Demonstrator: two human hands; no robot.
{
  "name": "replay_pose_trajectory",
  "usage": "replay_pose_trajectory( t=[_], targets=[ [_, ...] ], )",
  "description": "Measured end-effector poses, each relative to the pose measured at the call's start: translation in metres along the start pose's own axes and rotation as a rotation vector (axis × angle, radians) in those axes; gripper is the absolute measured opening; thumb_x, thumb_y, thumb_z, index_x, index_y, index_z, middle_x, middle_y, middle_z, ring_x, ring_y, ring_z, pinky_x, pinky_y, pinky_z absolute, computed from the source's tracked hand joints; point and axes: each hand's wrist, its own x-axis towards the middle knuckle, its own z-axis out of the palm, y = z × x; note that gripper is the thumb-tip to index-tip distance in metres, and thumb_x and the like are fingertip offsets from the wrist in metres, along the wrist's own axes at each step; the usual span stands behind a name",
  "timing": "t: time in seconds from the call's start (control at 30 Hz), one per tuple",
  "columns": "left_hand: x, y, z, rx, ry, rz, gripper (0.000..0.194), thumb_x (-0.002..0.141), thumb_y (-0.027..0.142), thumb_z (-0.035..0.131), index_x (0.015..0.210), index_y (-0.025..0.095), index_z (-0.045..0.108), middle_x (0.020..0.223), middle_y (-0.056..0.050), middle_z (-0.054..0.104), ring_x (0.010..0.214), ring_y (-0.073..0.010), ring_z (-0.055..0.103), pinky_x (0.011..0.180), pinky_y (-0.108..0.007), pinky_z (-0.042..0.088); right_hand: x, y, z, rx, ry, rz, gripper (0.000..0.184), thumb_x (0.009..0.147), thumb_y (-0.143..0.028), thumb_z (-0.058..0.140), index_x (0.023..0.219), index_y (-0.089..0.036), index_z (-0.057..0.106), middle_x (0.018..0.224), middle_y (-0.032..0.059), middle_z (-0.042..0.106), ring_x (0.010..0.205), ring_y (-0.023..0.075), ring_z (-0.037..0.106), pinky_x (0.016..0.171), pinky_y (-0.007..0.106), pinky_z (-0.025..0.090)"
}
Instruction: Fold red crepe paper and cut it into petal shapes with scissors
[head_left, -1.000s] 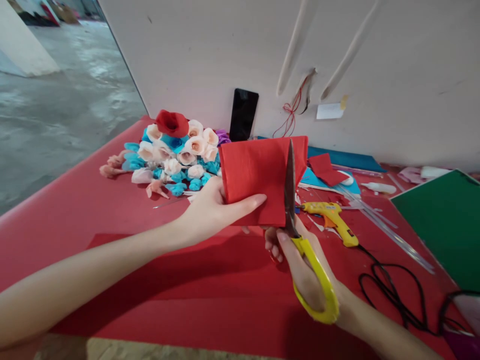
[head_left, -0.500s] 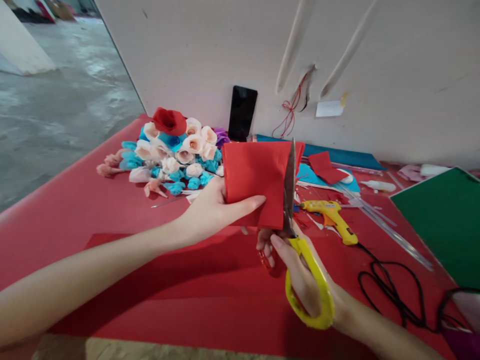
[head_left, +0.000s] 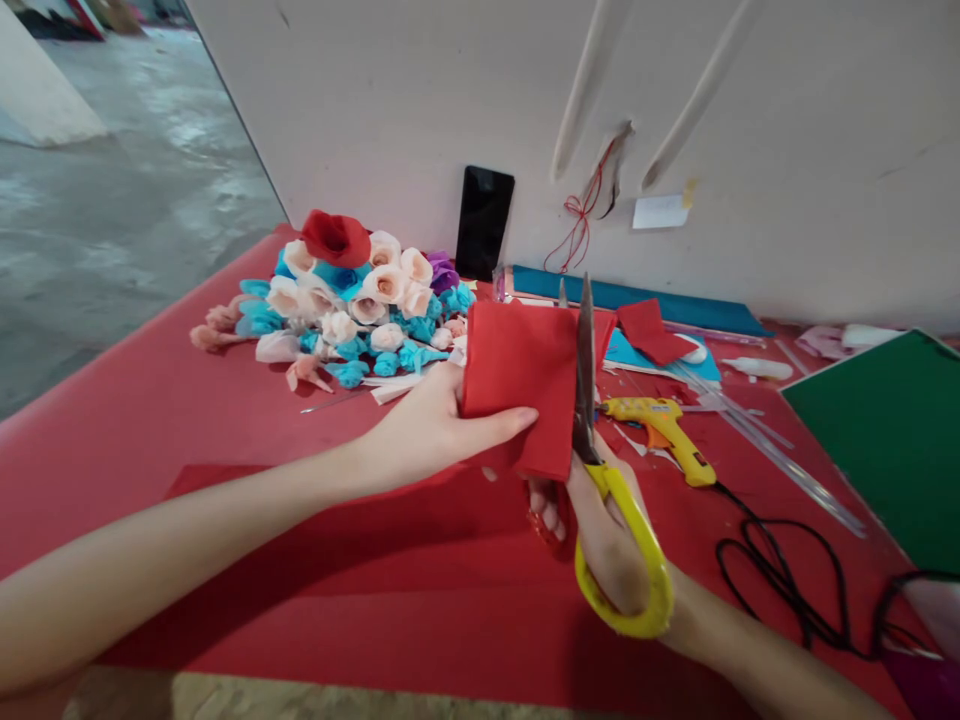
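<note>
A folded piece of red paper (head_left: 510,365) is pinched in my left hand (head_left: 457,425), thumb across its front and fingers behind. My right hand (head_left: 611,520) is closed round the yellow-handled scissors (head_left: 628,555), whose blades point up. One blade runs along the front of the paper near its right edge. The tip of the other blade shows above the paper's top edge, with the rest hidden behind. Some right fingers sit below the paper beside a red loop that I cannot make out clearly. More red paper (head_left: 375,545) lies flat beneath my hands.
Blue, cream, pink, purple and red paper flowers (head_left: 367,300) are heaped at the back left. A black phone (head_left: 485,222) leans on the wall. To the right lie a yellow glue gun (head_left: 660,430), its black cord (head_left: 799,590), clear sticks (head_left: 780,465) and a green board (head_left: 892,440).
My left hand and the folded paper have shifted slightly right and down. The second scissor blade's tip now shows above the paper. My right hand has also moved slightly.
</note>
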Motion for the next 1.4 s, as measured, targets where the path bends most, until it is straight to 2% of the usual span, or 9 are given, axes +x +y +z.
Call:
replay_pose_trajectory(
  t=[0.17, 0.27, 0.37, 0.53, 0.67, 0.83, 1.0, 1.17, 1.4],
  targets=[
    [0.001, 0.0, 0.003, -0.081, -0.046, -0.052, 0.02, 0.074, 0.035, 0.064, 0.07, 0.016, 0.062, 0.062, -0.003, 0.068, 0.048, -0.015, 0.063, 0.045, -0.023, 0.055, -0.001, -0.012, 0.0, 0.072, -0.037, 0.116, 0.035, 0.084, -0.051, 0.045, 0.073, -0.019, 0.048, 0.043, -0.0067, 0.044, 0.031, 0.0057, 0.038, 0.03, 0.016, 0.031],
    [0.001, 0.003, 0.003, -0.093, -0.061, -0.036, 0.017, 0.074, 0.032, 0.064, 0.069, 0.016, 0.062, 0.062, -0.002, 0.068, 0.047, -0.0137, 0.063, 0.045, -0.022, 0.056, 0.005, -0.018, -0.004, 0.148, -0.052, 0.17, 0.033, 0.083, -0.048, 0.047, 0.068, -0.019, 0.05, 0.047, -0.0041, 0.049, 0.037, 0.0074, 0.045, 0.036, 0.018, 0.038],
    [0.002, 0.004, 0.001, -0.082, -0.012, 0.001, 0.016, 0.075, 0.032, 0.064, 0.075, 0.016, 0.064, 0.067, -0.002, 0.07, 0.051, -0.0142, 0.065, 0.048, -0.021, 0.056, 0.014, -0.02, -0.013, 0.187, -0.132, 0.084, 0.02, 0.084, -0.039, 0.049, 0.078, -0.021, 0.056, 0.063, -0.0006, 0.06, 0.057, 0.0129, 0.059, 0.056, 0.025, 0.051],
    [0.002, 0.005, -0.002, -0.054, -0.034, 0.022, 0.016, 0.078, 0.031, 0.06, 0.076, 0.016, 0.064, 0.063, -0.002, 0.07, 0.052, -0.0155, 0.066, 0.048, -0.022, 0.056, 0.021, -0.019, -0.025, 0.05, -0.15, -0.075, 0.008, 0.081, -0.023, 0.052, 0.076, -0.024, 0.057, 0.076, -0.0008, 0.064, 0.077, 0.0156, 0.061, 0.076, 0.029, 0.05],
    [0.003, 0.007, -0.004, 0.043, 0.128, 0.112, 0.016, 0.075, 0.032, 0.063, 0.073, 0.017, 0.064, 0.06, 0.0, 0.068, 0.051, -0.0145, 0.064, 0.049, -0.021, 0.055, 0.016, -0.021, -0.028, 0.007, -0.201, -0.081, 0.024, 0.079, -0.017, 0.049, 0.1, -0.027, 0.054, 0.083, -0.0012, 0.063, 0.074, 0.0143, 0.06, 0.071, 0.028, 0.05],
    [0.005, 0.015, -0.01, 0.122, 0.274, 0.184, 0.016, 0.076, 0.028, 0.062, 0.07, 0.015, 0.066, 0.045, 0.001, 0.06, 0.045, -0.0134, 0.059, 0.048, -0.021, 0.052, 0.01, -0.017, -0.03, -0.179, -0.315, -0.182, 0.033, 0.082, -0.013, 0.046, 0.111, -0.026, 0.051, 0.102, 0.0036, 0.062, 0.093, 0.0166, 0.059, 0.088, 0.033, 0.045],
    [0.005, 0.012, -0.012, 0.088, 0.245, 0.16, 0.018, 0.073, 0.033, 0.066, 0.07, 0.016, 0.064, 0.049, 0.003, 0.06, 0.037, -0.0101, 0.054, 0.038, -0.019, 0.047, 0.01, -0.023, -0.021, -0.169, -0.262, -0.198, 0.027, 0.081, -0.014, 0.044, 0.106, -0.024, 0.048, 0.105, 0.0062, 0.061, 0.095, 0.0179, 0.059, 0.087, 0.035, 0.046],
    [0.004, 0.008, -0.011, 0.107, 0.118, 0.126, 0.019, 0.075, 0.035, 0.063, 0.071, 0.017, 0.063, 0.043, 0.005, 0.054, 0.036, -0.0076, 0.049, 0.037, -0.016, 0.042, 0.012, -0.025, -0.021, -0.225, -0.257, -0.198, 0.026, 0.081, -0.015, 0.042, 0.105, -0.023, 0.047, 0.1, 0.0052, 0.06, 0.092, 0.0177, 0.059, 0.087, 0.037, 0.045],
    [0.003, 0.008, -0.008, 0.112, 0.138, 0.118, 0.022, 0.075, 0.036, 0.064, 0.088, 0.018, 0.064, 0.05, 0.005, 0.057, 0.044, -0.0092, 0.054, 0.042, -0.016, 0.045, 0.012, -0.012, -0.027, -0.295, -0.257, -0.253, 0.019, 0.088, -0.017, 0.04, 0.1, -0.028, 0.049, 0.099, -0.0004, 0.061, 0.085, 0.014, 0.058, 0.079, 0.033, 0.044]
  ],
)
